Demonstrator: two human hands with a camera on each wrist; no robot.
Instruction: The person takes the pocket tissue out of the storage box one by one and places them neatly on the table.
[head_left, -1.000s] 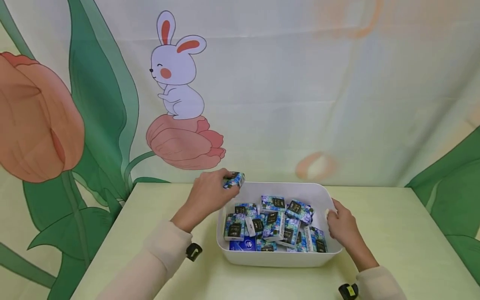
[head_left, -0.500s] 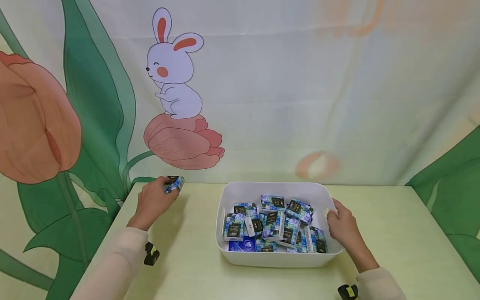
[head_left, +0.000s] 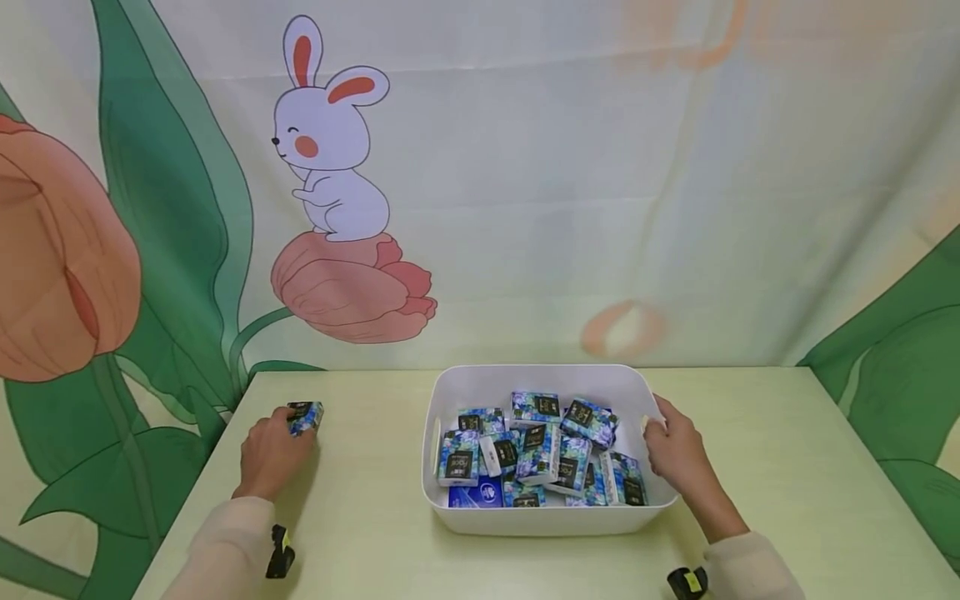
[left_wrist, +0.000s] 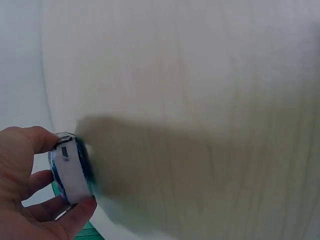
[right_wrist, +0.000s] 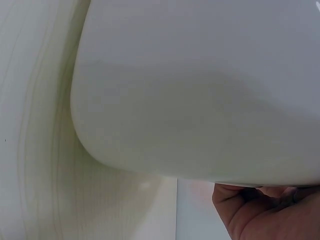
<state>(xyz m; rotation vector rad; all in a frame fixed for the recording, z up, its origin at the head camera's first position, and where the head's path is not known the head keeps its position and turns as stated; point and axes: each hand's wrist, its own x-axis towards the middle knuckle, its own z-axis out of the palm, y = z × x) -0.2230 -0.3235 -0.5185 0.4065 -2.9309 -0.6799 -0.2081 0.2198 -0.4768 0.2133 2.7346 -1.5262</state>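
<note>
At the table's back left corner my left hand (head_left: 272,457) grips a small tissue pack (head_left: 306,417) with a blue floral print and a black label. In the left wrist view the thumb and fingertips hold the pack (left_wrist: 72,172) by its edges, its white side showing; whether it touches the table I cannot tell. My right hand (head_left: 681,454) holds the right end of a white plastic bin (head_left: 551,522), thumb over the rim at the handle slot. Several similar tissue packs (head_left: 536,454) lie jumbled inside the bin, with a plain blue pack (head_left: 476,492) at its front left.
The bin stands on a pale yellow-green table (head_left: 367,500), right of its middle. Behind the table's back edge hangs a curtain (head_left: 525,208) printed with a rabbit and tulips. Dark wrist cameras (head_left: 281,552) sit on both sleeves.
My left hand has carried the tissue pack left from above the bin's left rim, then lowered it toward the table's back left corner. The right hand has kept its hold on the bin.
</note>
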